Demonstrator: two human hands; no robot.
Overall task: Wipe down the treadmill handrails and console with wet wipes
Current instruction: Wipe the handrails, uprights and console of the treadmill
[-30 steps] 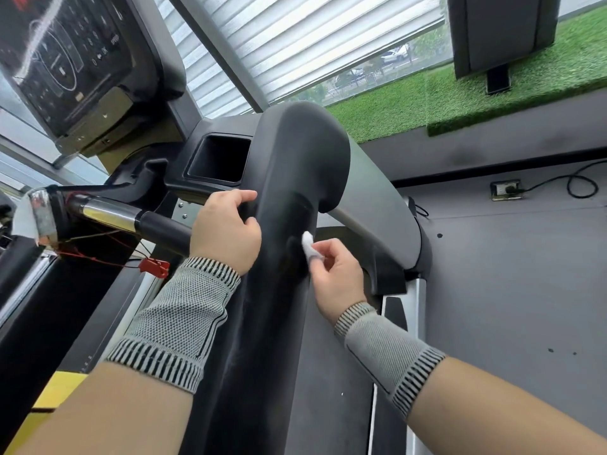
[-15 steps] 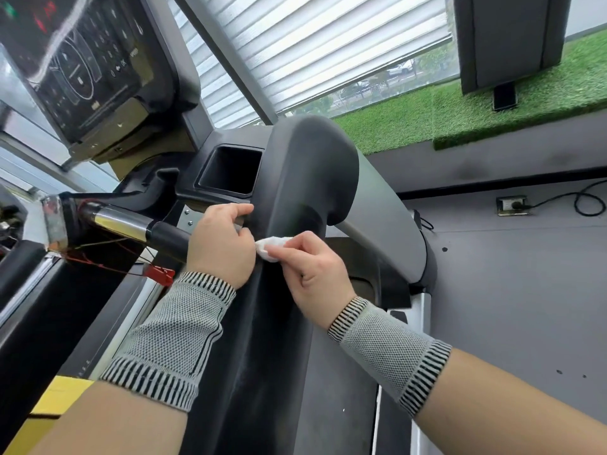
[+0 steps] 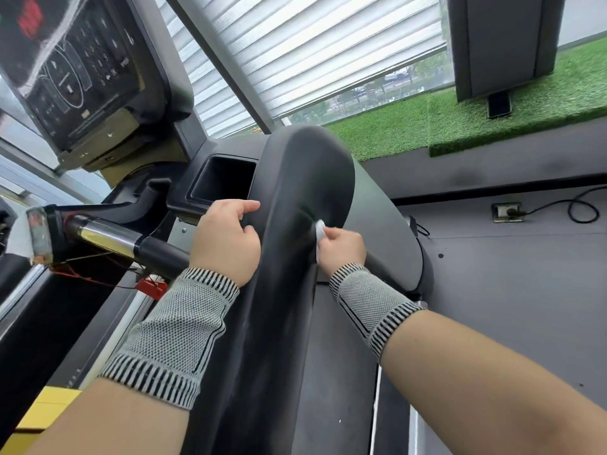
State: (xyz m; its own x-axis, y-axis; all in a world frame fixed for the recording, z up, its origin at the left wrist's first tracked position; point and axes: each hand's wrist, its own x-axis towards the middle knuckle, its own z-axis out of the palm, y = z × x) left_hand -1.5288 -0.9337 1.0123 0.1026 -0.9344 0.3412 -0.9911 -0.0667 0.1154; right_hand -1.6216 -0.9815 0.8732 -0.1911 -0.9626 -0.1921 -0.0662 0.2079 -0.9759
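Note:
A thick black treadmill handrail (image 3: 289,264) runs from the bottom centre up to a rounded bend. My right hand (image 3: 343,249) pinches a small white wet wipe (image 3: 319,229) and presses it against the rail's right side, just under the bend. My left hand (image 3: 226,239) curls around the rail's left edge, with the fingertips on top. The dark console (image 3: 75,67) with its keypad and dial hangs at the upper left. A chrome and black crossbar grip (image 3: 128,244) sticks out to the left of my left hand.
A black cup holder recess (image 3: 223,180) lies just beyond my left hand. A red safety clip (image 3: 149,287) and cord hang under the crossbar. Window blinds, a strip of artificial grass (image 3: 476,119) and a floor socket (image 3: 506,211) with a cable lie ahead and to the right.
My right hand carried the wipe from the rail's top left, beside my left hand, across to the rail's right side. My left hand kept its grip.

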